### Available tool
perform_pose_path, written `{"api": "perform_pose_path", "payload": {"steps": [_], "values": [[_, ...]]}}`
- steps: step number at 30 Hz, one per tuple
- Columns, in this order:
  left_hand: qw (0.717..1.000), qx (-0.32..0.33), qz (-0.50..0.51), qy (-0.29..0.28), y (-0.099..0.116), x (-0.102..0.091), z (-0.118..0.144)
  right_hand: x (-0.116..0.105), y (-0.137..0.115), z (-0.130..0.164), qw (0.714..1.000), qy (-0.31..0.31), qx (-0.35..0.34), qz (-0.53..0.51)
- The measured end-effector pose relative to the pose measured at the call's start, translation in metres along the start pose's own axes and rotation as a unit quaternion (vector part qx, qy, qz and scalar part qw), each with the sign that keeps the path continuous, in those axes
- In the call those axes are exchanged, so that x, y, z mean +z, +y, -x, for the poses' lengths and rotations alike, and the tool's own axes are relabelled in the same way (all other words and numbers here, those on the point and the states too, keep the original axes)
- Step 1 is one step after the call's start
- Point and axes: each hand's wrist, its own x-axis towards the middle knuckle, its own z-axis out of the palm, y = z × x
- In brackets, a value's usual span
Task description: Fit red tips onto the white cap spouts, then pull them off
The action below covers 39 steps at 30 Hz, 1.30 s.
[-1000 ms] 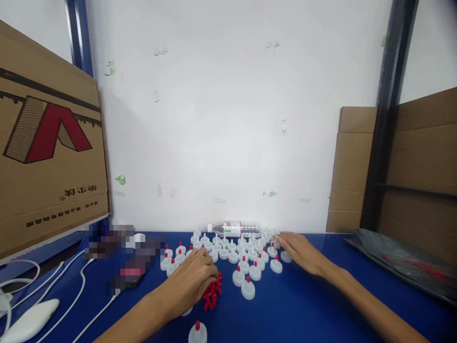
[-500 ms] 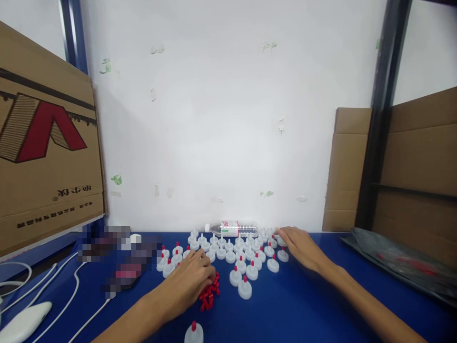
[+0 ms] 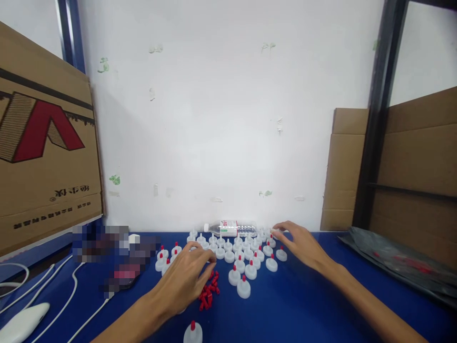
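Left hand [image 3: 187, 271] curled, right hand [image 3: 297, 243] arched — can't tell if either pinches — one brush could scatter those red tips [image 3: 209, 299].

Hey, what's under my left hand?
Small red tips show beside your left hand, partly hidden by it, on the blue tabletop. Whatever lies directly beneath the palm is covered.

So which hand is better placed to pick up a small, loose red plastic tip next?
Probably the left hand: it is close beside the small, loose red plastic tips. The right hand is farther off, near the rear right of the round white plastic nozzle caps.
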Motion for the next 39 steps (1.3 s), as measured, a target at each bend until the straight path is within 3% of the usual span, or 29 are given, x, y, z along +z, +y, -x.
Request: {"api": "perform_pose_path", "payload": {"steps": [4,8,12,18,29,33,39], "values": [[0.999,0.035,-0.001,0.033,-0.002,0.004,0.000,0.000,-0.038,0.009,0.995,-0.010,-0.088,-0.040],[0.996,0.068,0.004,0.055,0.000,0.004,0.001,0.014,-0.084,0.027,0.970,-0.024,-0.221,-0.097],[0.991,0.109,0.007,0.082,0.009,0.000,-0.001,0.022,-0.111,0.042,0.955,-0.063,-0.265,-0.113],[0.979,0.177,-0.030,0.092,0.023,-0.004,-0.003,0.021,-0.114,0.051,0.937,-0.023,-0.332,-0.111],[0.982,0.144,-0.021,0.121,0.025,-0.001,-0.003,0.023,-0.125,0.055,0.928,0.040,-0.347,-0.131],[0.987,0.131,-0.004,0.088,0.028,0.002,-0.003,0.021,-0.131,0.058,0.932,0.057,-0.336,-0.120],[0.990,0.071,0.117,0.022,0.040,0.003,0.001,0.030,-0.130,0.060,0.918,0.081,-0.365,-0.129]]}}
